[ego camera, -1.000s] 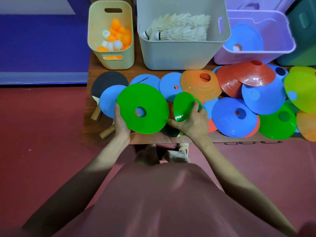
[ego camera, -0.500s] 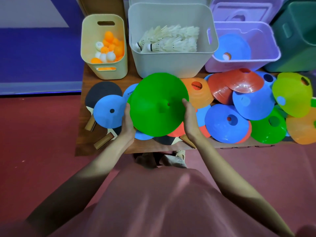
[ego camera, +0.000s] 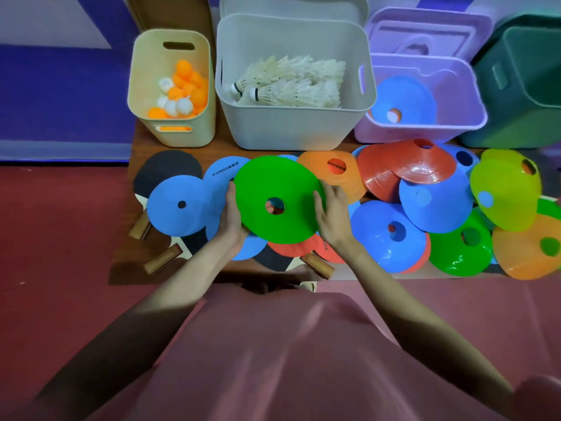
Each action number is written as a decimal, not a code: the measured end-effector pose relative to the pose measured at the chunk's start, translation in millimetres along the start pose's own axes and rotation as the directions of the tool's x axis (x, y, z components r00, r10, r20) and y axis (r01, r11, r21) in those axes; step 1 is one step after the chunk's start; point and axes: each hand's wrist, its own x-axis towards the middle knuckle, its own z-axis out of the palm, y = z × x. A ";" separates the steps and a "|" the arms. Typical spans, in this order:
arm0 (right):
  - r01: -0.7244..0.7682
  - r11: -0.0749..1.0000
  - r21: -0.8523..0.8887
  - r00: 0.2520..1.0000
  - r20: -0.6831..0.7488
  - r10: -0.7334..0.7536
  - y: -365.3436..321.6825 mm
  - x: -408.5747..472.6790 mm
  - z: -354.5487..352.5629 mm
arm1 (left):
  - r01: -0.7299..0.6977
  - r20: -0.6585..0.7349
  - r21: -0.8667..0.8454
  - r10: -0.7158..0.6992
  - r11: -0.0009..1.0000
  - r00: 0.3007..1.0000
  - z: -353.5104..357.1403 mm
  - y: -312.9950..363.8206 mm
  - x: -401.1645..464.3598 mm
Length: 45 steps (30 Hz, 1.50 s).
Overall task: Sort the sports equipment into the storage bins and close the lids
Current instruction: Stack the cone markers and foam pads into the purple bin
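A second ago the left hand (ego camera: 232,221) held a green disc cone (ego camera: 277,199) alone while the right hand (ego camera: 332,215) gripped a second, folded green one beside it. That second cone is no longer apart; both hands now grip opposite edges of one green cone, lowered and tilted back so its centre hole faces up between them.

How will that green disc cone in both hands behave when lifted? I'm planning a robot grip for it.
The green disc cone is probably light and thin, since the left hand and right hand hold only its edges. It likely flexes. Its smooth, glossy-looking plastic may slip.
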 end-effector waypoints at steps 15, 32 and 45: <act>0.021 0.962 -0.271 0.949 0.308 0.066 28.7 78.2 -11.8 | -0.152 -0.233 0.069 0.164 0.986 0.959 1.0 9.2 5.0; -0.008 0.754 0.657 0.999 0.036 -0.020 -32.3 10.4 -54.4 | -0.182 -0.282 0.138 0.215 0.974 0.935 -2.2 13.8 10.0; -0.198 0.967 0.160 0.980 0.066 0.190 10.7 2.2 -18.2 | -0.035 -0.092 0.175 0.052 0.984 0.994 17.3 -2.5 6.3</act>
